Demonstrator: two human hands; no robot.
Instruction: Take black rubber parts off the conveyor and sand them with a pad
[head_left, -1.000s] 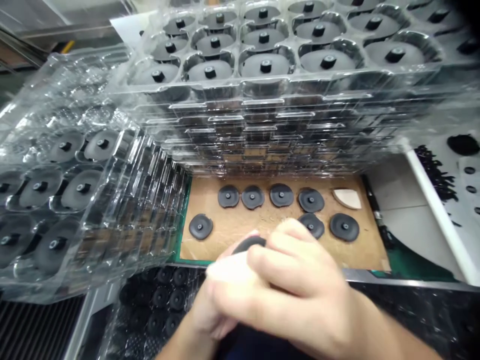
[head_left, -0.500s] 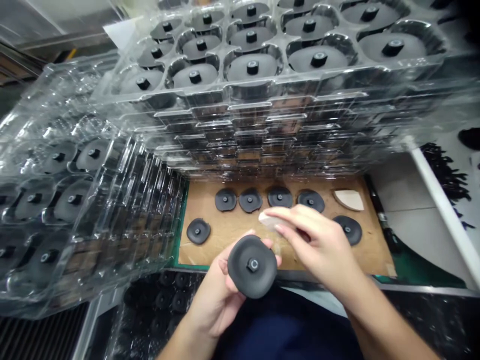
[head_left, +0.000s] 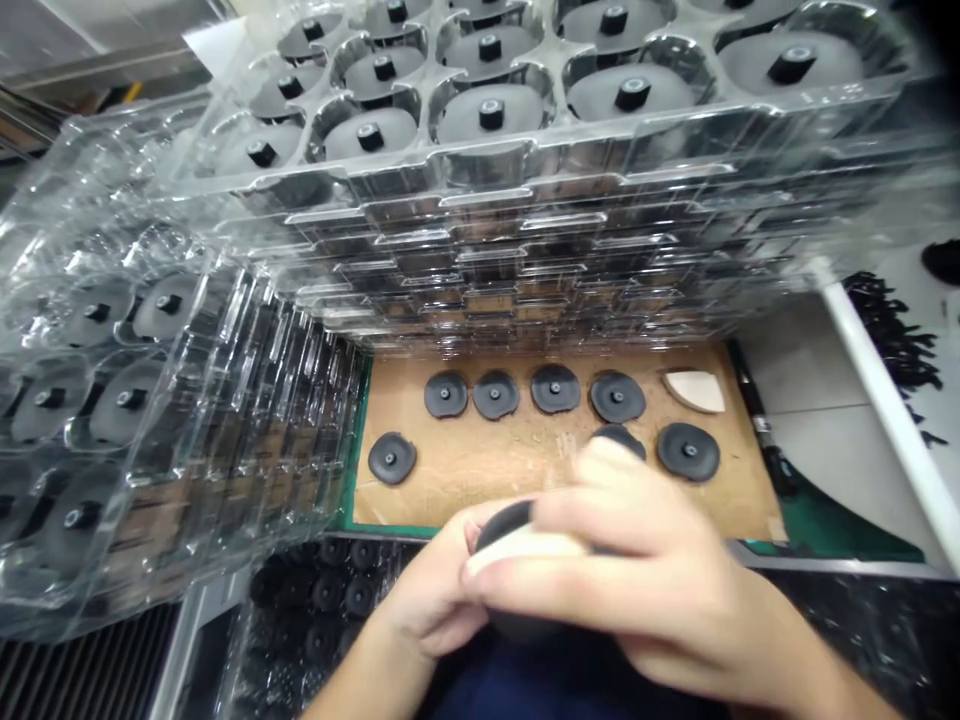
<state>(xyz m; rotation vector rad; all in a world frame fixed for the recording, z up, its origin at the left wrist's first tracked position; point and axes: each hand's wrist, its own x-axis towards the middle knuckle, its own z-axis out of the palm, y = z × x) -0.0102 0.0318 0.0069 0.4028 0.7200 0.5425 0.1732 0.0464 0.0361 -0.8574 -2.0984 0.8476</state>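
Note:
My left hand is closed round a black rubber disc held low in front of me. My right hand lies over that disc, fingers pressed together on a pale flat piece against the disc's face. Just beyond my hands, several more black discs lie on a brown cardboard sheet, one of them apart at the left. A white wedge-shaped piece rests at the sheet's far right.
A tall stack of clear plastic trays holding grey discs rises behind the sheet. Another tray stack leans at the left. A bin of black discs sits below left. A white-edged tray with black scraps lies right.
Half a second ago the disc's face was uncovered and my right hand held the pale piece above it. Now the right hand has come down over the disc, covering it.

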